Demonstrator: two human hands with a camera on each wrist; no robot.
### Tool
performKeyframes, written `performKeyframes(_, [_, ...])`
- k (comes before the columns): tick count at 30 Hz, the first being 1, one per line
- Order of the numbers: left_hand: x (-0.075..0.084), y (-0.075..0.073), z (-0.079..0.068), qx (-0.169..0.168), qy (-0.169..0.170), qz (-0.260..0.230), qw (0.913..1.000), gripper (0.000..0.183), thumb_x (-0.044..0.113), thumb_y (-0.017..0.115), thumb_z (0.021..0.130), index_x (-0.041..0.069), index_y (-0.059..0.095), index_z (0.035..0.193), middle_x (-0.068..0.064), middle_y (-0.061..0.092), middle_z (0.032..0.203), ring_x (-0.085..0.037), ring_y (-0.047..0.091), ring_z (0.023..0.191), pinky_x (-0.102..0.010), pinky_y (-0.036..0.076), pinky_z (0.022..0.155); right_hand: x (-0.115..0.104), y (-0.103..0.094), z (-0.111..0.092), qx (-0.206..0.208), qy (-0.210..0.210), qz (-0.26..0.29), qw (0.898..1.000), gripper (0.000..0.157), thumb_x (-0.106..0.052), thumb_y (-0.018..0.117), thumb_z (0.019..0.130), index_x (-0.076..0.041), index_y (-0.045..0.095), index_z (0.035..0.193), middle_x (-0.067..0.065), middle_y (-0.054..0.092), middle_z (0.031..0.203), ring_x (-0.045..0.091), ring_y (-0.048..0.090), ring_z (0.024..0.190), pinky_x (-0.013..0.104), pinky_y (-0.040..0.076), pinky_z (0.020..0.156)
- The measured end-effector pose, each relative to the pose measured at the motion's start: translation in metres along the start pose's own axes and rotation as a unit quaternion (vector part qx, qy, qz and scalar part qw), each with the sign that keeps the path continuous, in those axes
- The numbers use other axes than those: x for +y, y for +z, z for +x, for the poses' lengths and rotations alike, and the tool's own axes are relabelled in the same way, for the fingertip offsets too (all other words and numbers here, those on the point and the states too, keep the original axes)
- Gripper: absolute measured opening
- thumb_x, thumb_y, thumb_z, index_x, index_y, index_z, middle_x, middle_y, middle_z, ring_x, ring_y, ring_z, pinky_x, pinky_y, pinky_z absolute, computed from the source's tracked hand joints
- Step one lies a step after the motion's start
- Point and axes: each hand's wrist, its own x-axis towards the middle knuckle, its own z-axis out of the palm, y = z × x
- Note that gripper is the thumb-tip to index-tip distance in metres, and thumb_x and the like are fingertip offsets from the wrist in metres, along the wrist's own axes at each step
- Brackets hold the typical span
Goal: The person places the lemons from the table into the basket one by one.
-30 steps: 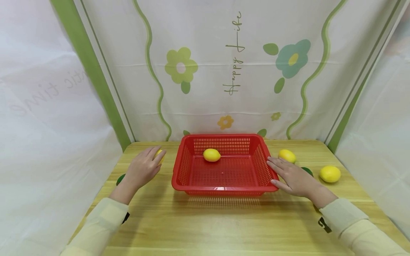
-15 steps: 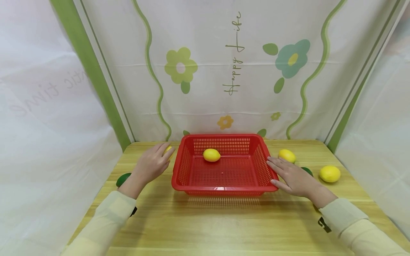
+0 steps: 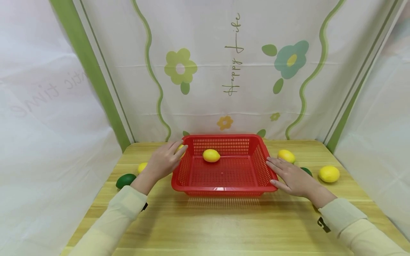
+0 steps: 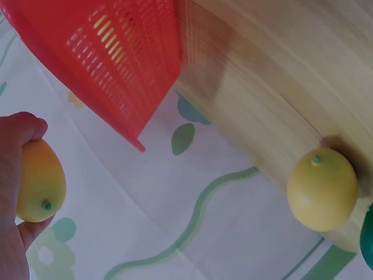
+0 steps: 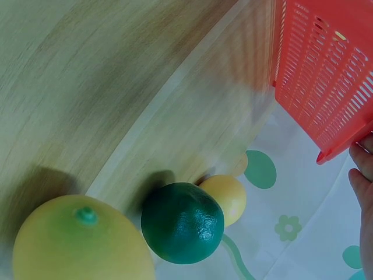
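Observation:
My left hand (image 3: 162,160) pinches a yellow lemon (image 4: 44,182) between thumb and fingers. It is over the left rim of a red plastic basket (image 3: 205,188), and in the head view the fingers hide most of that lemon. Another lemon (image 3: 211,155) lies inside the basket, towards the back. On the basket's right rim rests my right hand (image 3: 293,177), its fingers extended; the right wrist view shows only fingertips (image 5: 364,154) at the rim.
Left of the basket lie a lemon (image 4: 322,189) and a dark green fruit (image 3: 125,181). To its right are a lemon (image 3: 286,156), a dark green fruit (image 5: 182,223) and another lemon (image 3: 329,174). A patterned curtain (image 3: 205,99) hangs behind the wooden table (image 3: 205,227).
My left hand has carried its lemon rightward from the table's left side to the basket's left rim, uncovering a lemon and the green fruit. My right hand has stayed on the rim.

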Motion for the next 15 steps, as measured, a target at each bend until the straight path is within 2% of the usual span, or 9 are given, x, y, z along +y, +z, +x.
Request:
performKeyframes(4, [0.003, 0.004, 0.008, -0.003, 0.010, -0.006, 0.9999, 0.052, 0.012, 0.081, 0.077, 0.002, 0.061, 0.124, -0.021, 0.061, 0.123, -0.034, 0.061, 0.106, -0.040, 0.055, 0.084, 0.001, 0.001, 0.000, 0.007, -0.004, -0.002, 1.000, 0.063, -0.038, 0.060, 0.095, 0.006, 0.049, 0.137, 0.022, 0.046, 0.142, 0.041, 0.043, 0.129, 0.047, 0.037, 0.106])
performKeyframes(10, [0.009, 0.010, 0.022, 0.002, 0.033, -0.006, 0.9994, 0.049, 0.012, 0.080, 0.078, 0.002, 0.062, 0.123, -0.020, 0.061, 0.120, -0.033, 0.062, 0.104, -0.039, 0.055, 0.086, 0.003, 0.003, -0.001, 0.014, -0.010, -0.005, 1.000, 0.063, -0.038, 0.061, 0.094, 0.006, 0.049, 0.137, 0.023, 0.047, 0.141, 0.042, 0.044, 0.128, 0.030, 0.019, 0.116])
performKeyframes(12, [0.011, 0.012, 0.026, -0.001, 0.039, -0.008, 0.9992, 0.048, 0.013, 0.080, 0.079, 0.002, 0.062, 0.122, -0.019, 0.062, 0.119, -0.032, 0.062, 0.104, -0.038, 0.055, 0.086, 0.002, 0.003, -0.001, 0.014, -0.009, -0.005, 1.000, 0.063, -0.038, 0.061, 0.094, 0.006, 0.049, 0.137, 0.023, 0.047, 0.141, 0.042, 0.044, 0.128, 0.032, 0.021, 0.116])
performKeyframes(15, [0.015, 0.016, 0.031, -0.004, 0.042, -0.014, 0.9990, 0.049, 0.013, 0.081, 0.078, 0.002, 0.062, 0.122, -0.018, 0.062, 0.117, -0.031, 0.061, 0.104, -0.038, 0.056, 0.083, 0.001, 0.002, -0.001, 0.010, -0.007, -0.004, 1.000, 0.063, -0.038, 0.060, 0.095, 0.007, 0.049, 0.137, 0.023, 0.047, 0.142, 0.042, 0.044, 0.129, 0.042, 0.033, 0.110])
